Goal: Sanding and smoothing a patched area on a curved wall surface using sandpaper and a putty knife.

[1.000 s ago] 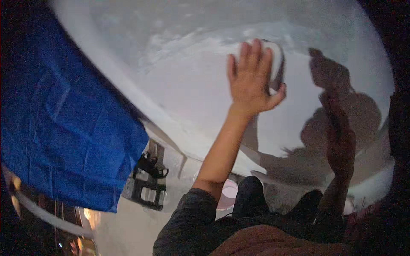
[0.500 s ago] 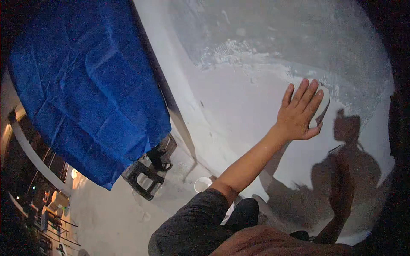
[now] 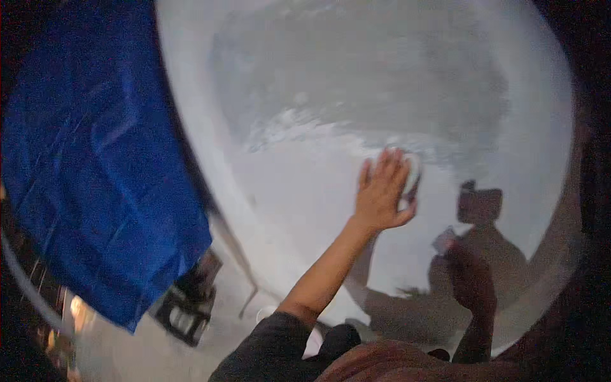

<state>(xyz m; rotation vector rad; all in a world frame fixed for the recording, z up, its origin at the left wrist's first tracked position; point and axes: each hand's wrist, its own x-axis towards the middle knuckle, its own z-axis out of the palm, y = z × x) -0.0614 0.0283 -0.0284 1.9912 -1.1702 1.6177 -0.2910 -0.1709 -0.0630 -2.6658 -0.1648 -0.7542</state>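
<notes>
My left hand lies against a large white surface, its arm stretched out from a dark sleeve. The fingers are long and somewhat spread over a pale pad, whose rounded edge shows between forefinger and thumb. Above the fingertips a rough white band borders a wide grey patch. Lower on the right, in shadow, my right hand is raised with its fingers closed round a small pale thing, too blurred to name.
A creased blue sheet hangs along the left. Below it a black stool stands on the pale floor. Part of a white tub shows beside my left sleeve. A dark shadow falls across the white surface.
The whole view has swung, so the surface and sheet sit further left and lower. My left hand stays on the pad at the rough band. My right hand has come up with the pale thing.
</notes>
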